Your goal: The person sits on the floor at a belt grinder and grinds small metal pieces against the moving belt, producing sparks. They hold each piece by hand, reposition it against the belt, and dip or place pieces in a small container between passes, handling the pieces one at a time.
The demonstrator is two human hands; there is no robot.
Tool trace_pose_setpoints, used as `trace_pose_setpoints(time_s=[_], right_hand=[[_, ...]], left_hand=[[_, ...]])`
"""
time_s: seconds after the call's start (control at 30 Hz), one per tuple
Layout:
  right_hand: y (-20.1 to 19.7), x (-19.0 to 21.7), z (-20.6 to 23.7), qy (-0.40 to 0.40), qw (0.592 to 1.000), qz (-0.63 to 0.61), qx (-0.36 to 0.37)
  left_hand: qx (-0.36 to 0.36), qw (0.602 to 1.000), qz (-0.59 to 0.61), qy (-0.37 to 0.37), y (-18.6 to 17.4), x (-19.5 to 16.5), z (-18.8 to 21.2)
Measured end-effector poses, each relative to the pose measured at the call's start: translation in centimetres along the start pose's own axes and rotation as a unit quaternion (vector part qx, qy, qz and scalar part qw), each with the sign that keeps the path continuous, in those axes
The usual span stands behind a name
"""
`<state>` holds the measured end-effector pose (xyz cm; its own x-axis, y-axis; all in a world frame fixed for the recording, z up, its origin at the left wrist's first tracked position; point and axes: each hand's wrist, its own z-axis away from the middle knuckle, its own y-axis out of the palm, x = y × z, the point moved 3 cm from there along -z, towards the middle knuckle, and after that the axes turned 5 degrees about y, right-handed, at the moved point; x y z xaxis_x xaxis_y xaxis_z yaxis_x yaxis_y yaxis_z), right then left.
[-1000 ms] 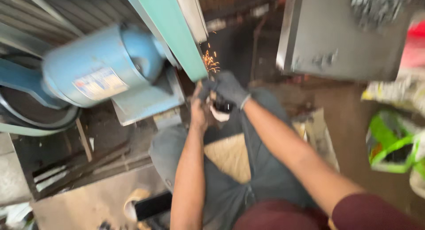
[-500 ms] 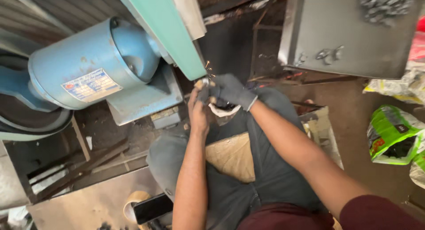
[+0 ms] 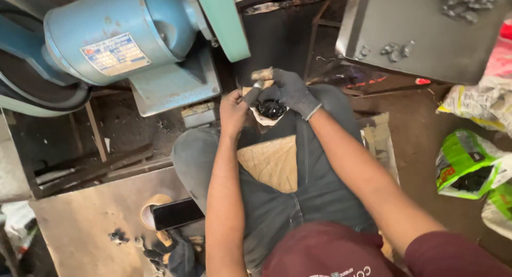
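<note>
From the head view, a small metal piece (image 3: 258,84) is pinched between the bare left hand (image 3: 233,110) and the gloved right hand (image 3: 288,91), just below the green belt guard (image 3: 223,22) of a grinding machine. Both hands are closed on it (the part itself is mostly hidden by fingers). A small white container of dark parts (image 3: 270,110) is seen directly beneath the hands, resting on the lap. The blue motor (image 3: 114,34) is seen to the left. A dark phone (image 3: 177,213) is laid on a board near the left elbow.
</note>
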<state>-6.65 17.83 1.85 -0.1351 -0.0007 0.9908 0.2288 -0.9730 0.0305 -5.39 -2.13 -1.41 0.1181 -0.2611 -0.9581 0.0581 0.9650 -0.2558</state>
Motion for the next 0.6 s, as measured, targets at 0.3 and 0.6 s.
trace_pose_setpoints(time_s=[0.3,0.6], right_hand=[[-0.3,0.4,-0.7,0.059,0.991,-0.063,-0.101],[0.6,-2.6,-6.6,0.151,0.930,-0.304,-0.142]], left_hand=[[-0.025,0.998,-0.045,-0.024,1.2,0.3,-2.4],[0.064,0.854,0.505,-0.107,4.9,3.8,-3.8]])
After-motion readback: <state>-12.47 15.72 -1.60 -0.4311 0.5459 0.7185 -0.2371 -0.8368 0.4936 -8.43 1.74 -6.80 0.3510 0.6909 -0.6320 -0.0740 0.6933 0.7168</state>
